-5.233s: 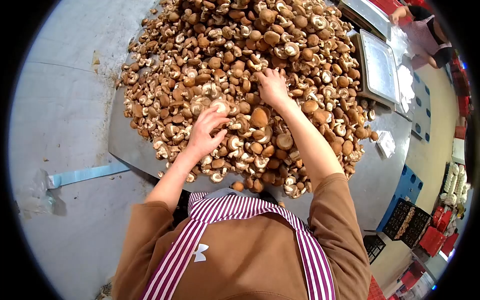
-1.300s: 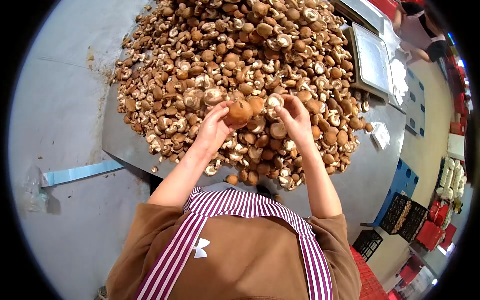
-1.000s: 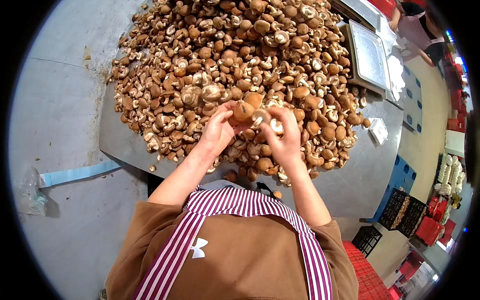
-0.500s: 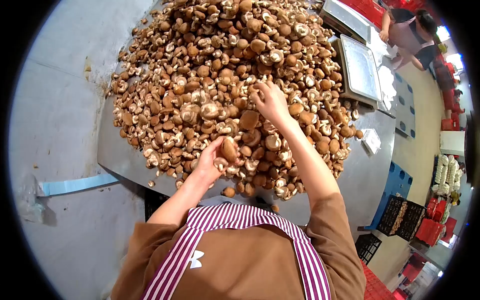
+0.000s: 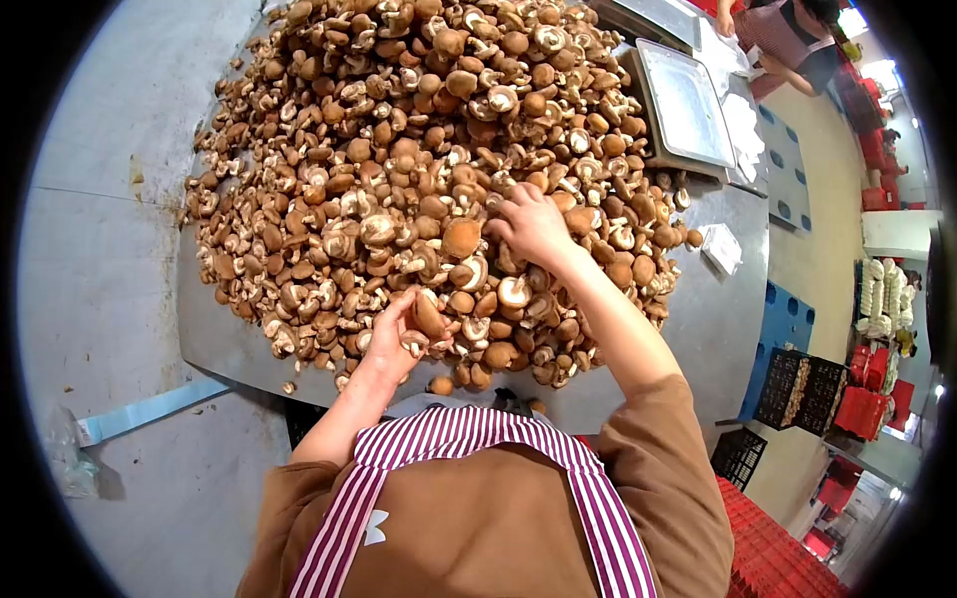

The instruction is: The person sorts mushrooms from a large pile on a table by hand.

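Observation:
A large heap of brown shiitake mushrooms [image 5: 329, 199] with pale stems covers the metal table [image 5: 229, 324]. At the heap's near edge, my left hand [image 5: 392, 344] is closed around a brown-capped mushroom [image 5: 428, 313] and a smaller one with a pale stem [image 5: 412, 343]. My right hand [image 5: 530, 229] reaches over the middle of the heap, fingers apart and curved down onto mushrooms, some fingertips hidden among them. A broad tan cap [image 5: 462, 237] lies just left of it. Below it sits a mushroom with its pale underside up [image 5: 514, 291].
A scale with a metal tray [image 5: 686, 100] stands at the heap's right, and a white packet [image 5: 722, 249] lies near the table's right edge. Another person [image 5: 788, 45] is at the upper right. Black crates [image 5: 800, 391] and a blue pallet [image 5: 783, 334] are on the floor.
My right hand has moved toward me and rightward over the heap, its fingers lowered onto mushrooms. My left hand keeps its mushrooms. The view has shifted slightly, and the other person has moved their arms.

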A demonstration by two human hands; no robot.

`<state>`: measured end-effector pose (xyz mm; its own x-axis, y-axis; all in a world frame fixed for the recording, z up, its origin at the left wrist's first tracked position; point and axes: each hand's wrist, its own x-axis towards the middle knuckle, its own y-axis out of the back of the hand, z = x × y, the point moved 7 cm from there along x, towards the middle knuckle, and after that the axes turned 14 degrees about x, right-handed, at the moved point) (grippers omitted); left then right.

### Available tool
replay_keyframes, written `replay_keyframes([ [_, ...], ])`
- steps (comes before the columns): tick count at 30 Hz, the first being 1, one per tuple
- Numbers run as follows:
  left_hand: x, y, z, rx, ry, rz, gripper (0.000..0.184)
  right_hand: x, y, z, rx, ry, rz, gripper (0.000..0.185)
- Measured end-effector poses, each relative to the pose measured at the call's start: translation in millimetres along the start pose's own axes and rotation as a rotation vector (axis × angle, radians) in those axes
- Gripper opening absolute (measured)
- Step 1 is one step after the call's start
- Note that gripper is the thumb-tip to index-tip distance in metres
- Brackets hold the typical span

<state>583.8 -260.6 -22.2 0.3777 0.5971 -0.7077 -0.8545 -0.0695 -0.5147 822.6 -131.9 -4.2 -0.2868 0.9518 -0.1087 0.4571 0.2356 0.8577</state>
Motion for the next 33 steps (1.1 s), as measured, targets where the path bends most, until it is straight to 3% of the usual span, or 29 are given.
replay_keyframes([
  [2,4.2,-0.5,0.4,-0.012,-0.002,-0.041,0.035,-23.7,15.5,10.3,-0.023,-0.018,0.089,0.034],
  [3,5.7,-0.9,-0.6,-0.022,-0.005,-0.080,0.035,-33.9,26.6,13.2,0.053,-0.145,0.004,0.030],
  [6,6.9,-6.0,-4.0,-0.047,0.002,-0.109,0.036,-69.9,47.7,17.5,0.052,-0.042,0.124,0.026],
  [8,4.9,-10.8,-7.8,-0.061,0.022,-0.131,0.037,-82.1,56.3,10.9,-0.144,0.075,0.200,0.023],
  [11,0.9,-10.1,-13.8,-0.005,0.059,-0.125,0.036,-71.6,57.7,28.4,-0.024,-0.186,0.197,0.021],
  [13,-3.2,-13.6,-15.3,-0.003,0.044,-0.163,0.036,-51.4,71.6,11.0,-0.093,-0.022,0.342,0.024],
  [15,-6.3,-21.2,-13.5,0.011,0.011,-0.251,0.036,-14.0,67.1,-3.4,0.017,-0.007,0.339,0.025],
  [19,-12.7,-32.3,-10.6,0.032,-0.014,-0.281,0.037,73.4,25.9,-22.6,0.049,0.062,0.273,0.032],
  [21,-11.4,-30.7,-12.6,0.040,-0.043,-0.304,0.040,103.8,-1.7,-18.5,0.061,-0.071,0.166,0.037],
  [23,-13.0,-35.1,-11.8,0.022,-0.067,-0.350,0.045,119.7,-42.1,-3.8,0.070,-0.051,0.139,0.042],
  [25,-10.4,-32.9,-11.7,0.019,-0.085,-0.384,0.056,118.6,-45.2,-3.2,0.106,-0.067,0.106,0.045],
  [27,-11.5,-36.3,-4.9,0.010,-0.122,-0.430,0.065,108.1,-31.1,2.2,0.370,-0.140,0.189,0.045],
  [28,-12.3,-35.2,-1.8,0.015,-0.117,-0.416,0.072,101.9,-27.5,9.6,0.538,-0.290,0.169,0.048],
  [29,-11.0,-34.1,1.9,0.011,-0.126,-0.412,0.072,90.7,-14.3,3.7,0.534,-0.283,0.202,0.052],
  [31,-8.0,-31.2,10.5,-0.030,-0.162,-0.411,0.075,73.2,-5.9,-10.2,0.751,-0.235,0.144,0.059],
  [33,-8.6,-29.3,22.3,-0.035,-0.217,-0.428,0.080,49.9,-0.6,-50.7,0.810,-0.132,-0.125,0.059],
])
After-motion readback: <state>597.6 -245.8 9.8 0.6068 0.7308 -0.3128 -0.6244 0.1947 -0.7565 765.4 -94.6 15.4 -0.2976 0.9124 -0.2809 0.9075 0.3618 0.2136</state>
